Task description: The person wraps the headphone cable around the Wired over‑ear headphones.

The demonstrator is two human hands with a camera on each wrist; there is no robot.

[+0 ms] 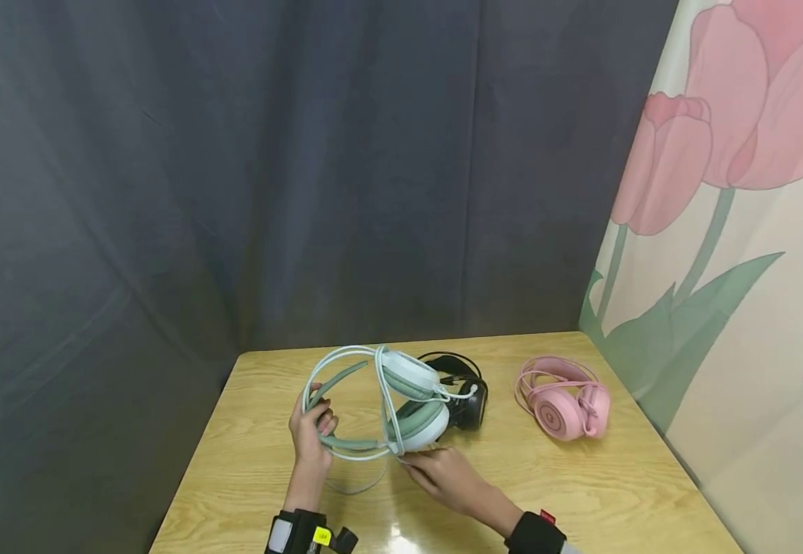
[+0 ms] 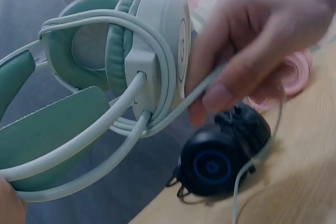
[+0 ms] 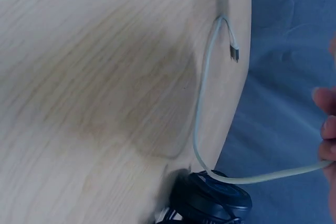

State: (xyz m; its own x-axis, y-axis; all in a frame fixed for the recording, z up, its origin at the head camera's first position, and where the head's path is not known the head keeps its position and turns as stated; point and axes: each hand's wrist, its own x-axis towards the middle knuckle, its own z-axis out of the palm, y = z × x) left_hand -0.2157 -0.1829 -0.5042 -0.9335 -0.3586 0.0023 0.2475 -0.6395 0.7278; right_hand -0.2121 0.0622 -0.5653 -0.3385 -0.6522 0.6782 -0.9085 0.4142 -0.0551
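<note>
Three headsets share a pale wooden worktop (image 1: 249, 469) that fills the lower middle of the head view, with a dark curtain (image 1: 235, 169) behind it and a tulip-print wall (image 1: 741, 231) at the right edge. The largest, a mint-green and white headset (image 1: 381, 404), is held up just above the worktop at centre frame, its white cable (image 1: 382, 385) wound in loops round the band and ear cups. The left hand (image 1: 310, 435), lower left of centre, has its fingers curled round the headband. The right hand (image 1: 446, 475), lower centre, pinches the cable between thumb and fingertips just below the ear cups; in the right wrist view the loose cable end curves up to a small plug (image 3: 234, 52) lying over the wood. A pink headset (image 1: 564, 400) lies flat at the right of the worktop, well apart from the hands. A smaller black headset (image 1: 462, 388) lies just behind the green one, partly hidden by it.
</note>
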